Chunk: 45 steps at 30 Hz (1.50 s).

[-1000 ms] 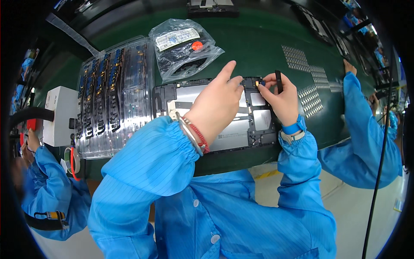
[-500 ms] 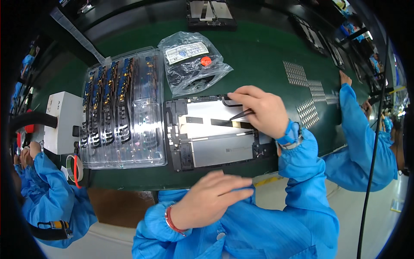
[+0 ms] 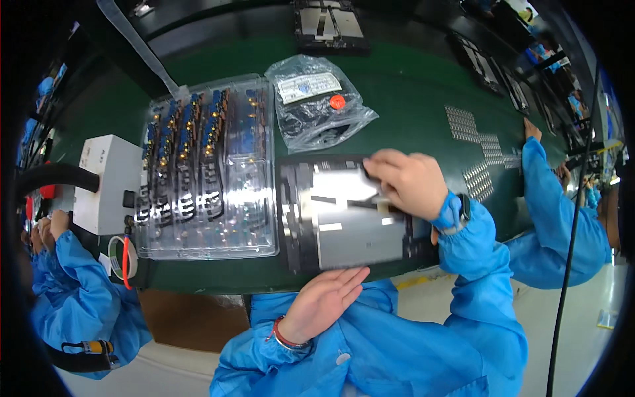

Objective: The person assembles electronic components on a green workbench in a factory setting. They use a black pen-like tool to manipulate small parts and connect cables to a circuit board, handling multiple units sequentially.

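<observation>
An opened tablet (image 3: 360, 241), its inner parts and silvery panels smeared by motion, lies in front of me on the green bench. Over its far right part is my right hand (image 3: 413, 185), fingers bent and closed. Dark tweezers (image 3: 383, 193) show only as a blurred shape under those fingers. My left hand (image 3: 327, 301) is at the tablet's near edge, palm turned up and fingers stretched out, holding nothing. Whether its fingertips touch the tablet I cannot tell.
Left of the tablet sits a clear plastic tray (image 3: 248, 231) of flex cables. Behind it lies a clear bag (image 3: 317, 126) with a label and red sticker. A white box (image 3: 106, 185) and tape roll (image 3: 132, 258) stand left; metal part sheets (image 3: 479, 178) lie right. A co-worker's hand (image 3: 531, 130) rests further right.
The whole view has shifted, so the bench things sit further right. My left hand has turned from palm down to palm up. The tablet, sharp before, is now blurred, and the tweezers show less clearly.
</observation>
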Motion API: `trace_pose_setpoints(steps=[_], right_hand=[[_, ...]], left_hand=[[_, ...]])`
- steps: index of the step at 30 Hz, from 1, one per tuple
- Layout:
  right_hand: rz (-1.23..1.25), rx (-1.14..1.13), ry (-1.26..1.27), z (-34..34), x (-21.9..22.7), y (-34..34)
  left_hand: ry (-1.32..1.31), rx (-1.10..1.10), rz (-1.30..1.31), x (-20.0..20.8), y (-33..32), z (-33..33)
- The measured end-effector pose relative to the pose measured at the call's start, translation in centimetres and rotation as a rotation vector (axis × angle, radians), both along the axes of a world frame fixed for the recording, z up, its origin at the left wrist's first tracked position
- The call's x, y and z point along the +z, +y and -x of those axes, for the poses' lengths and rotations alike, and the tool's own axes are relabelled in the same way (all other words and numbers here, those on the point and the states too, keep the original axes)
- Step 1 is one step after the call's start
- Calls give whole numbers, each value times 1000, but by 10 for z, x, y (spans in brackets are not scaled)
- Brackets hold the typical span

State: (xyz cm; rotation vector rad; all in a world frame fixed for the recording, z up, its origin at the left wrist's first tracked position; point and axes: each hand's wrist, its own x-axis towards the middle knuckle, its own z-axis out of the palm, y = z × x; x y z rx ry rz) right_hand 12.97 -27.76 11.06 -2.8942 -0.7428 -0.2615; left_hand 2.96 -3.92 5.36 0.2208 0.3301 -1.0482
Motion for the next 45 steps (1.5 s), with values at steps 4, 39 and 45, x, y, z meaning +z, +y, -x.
trace_pose_setpoints(steps=[4,39,45], right_hand=[[34,-60,101,29,8,5],[-1280,-58,-450,54,82,80],[-940,-176,-267,57,103,54]], left_hand=[[-52,51,97,-14,5,8],[-2188,688,-1368,93,-45,8],[-1656,775,-928,80,-66,0]])
